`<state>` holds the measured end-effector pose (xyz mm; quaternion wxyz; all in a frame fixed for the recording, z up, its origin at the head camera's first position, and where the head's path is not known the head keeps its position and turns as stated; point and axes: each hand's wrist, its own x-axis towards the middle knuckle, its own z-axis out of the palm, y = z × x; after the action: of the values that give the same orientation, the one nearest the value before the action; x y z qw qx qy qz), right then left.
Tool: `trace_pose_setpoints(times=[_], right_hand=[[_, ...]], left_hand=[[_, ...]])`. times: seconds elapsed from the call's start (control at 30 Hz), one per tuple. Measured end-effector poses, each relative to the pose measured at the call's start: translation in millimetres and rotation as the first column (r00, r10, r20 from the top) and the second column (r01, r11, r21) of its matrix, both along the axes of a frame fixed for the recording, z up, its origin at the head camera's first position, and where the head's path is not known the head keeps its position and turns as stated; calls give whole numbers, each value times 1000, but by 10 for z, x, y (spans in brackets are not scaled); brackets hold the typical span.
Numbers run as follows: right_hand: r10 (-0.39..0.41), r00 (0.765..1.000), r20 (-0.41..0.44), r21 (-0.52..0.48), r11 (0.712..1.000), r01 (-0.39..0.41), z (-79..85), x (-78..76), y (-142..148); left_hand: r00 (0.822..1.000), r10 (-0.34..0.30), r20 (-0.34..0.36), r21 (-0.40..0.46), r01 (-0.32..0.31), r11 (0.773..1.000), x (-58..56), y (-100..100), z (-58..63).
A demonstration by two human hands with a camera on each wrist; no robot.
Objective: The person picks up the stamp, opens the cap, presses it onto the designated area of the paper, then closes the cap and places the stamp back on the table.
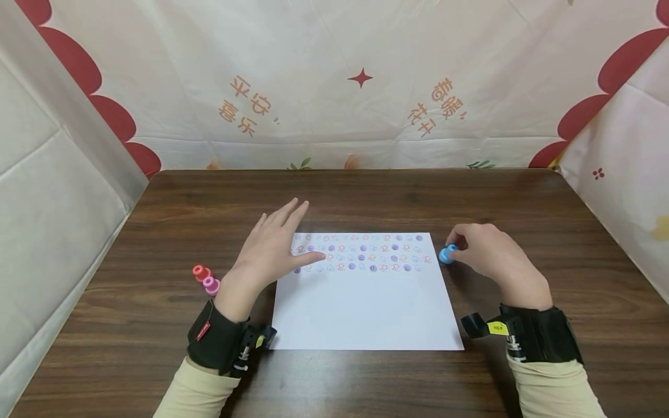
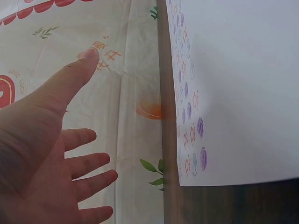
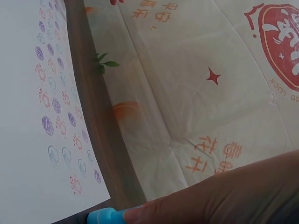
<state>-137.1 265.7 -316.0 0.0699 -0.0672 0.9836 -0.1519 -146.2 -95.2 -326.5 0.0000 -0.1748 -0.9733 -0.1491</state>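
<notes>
Hands, two. Left hand [image 1: 272,244]: fingers spread wide, nothing held, at the paper's 10 o'clock, thumb over its prints; contact with the sheet cannot be told. Right hand [image 1: 488,255]: thumb and fingers pinching one blue stamp [image 1: 448,254], just beside the paper's edge at 2 o'clock.
Paper [image 1: 368,313], one white sheet: rows of small red, blue and purple prints [image 1: 373,268] across its 12 o'clock end, the rest bare.
Red stamp [image 1: 200,271] and pink stamp [image 1: 211,284]: side by side on the table [image 1: 366,383], at the paper's 9 o'clock, near the left wrist.
</notes>
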Motion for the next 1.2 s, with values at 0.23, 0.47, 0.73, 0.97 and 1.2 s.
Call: trace_pose_setpoints(times=[0.23, 0.47, 0.73, 0.97, 1.2], right_hand=[[-1, 999, -37, -6, 1000, 0, 15, 10, -13], [13, 996, -90, -29, 999, -16, 40, 19, -46], [7, 993, -118, -56, 998, -13, 62, 27, -70], [18, 990, -142, -70, 997, -28, 80, 27, -85], [23, 986, -168, -83, 996, -37, 110, 44, -127]], left_hand=[[1000, -2, -15, -11, 2, 1000, -2, 1, -10], [1000, -5, -18, -8, 5, 1000, 2, 5, -10], [1000, -10, -22, 0, 10, 1000, 7, 14, -9], [1000, -15, -20, 8, 16, 1000, 7, 27, -14], [999, -25, -35, 13, 26, 1000, 8, 35, -25]])
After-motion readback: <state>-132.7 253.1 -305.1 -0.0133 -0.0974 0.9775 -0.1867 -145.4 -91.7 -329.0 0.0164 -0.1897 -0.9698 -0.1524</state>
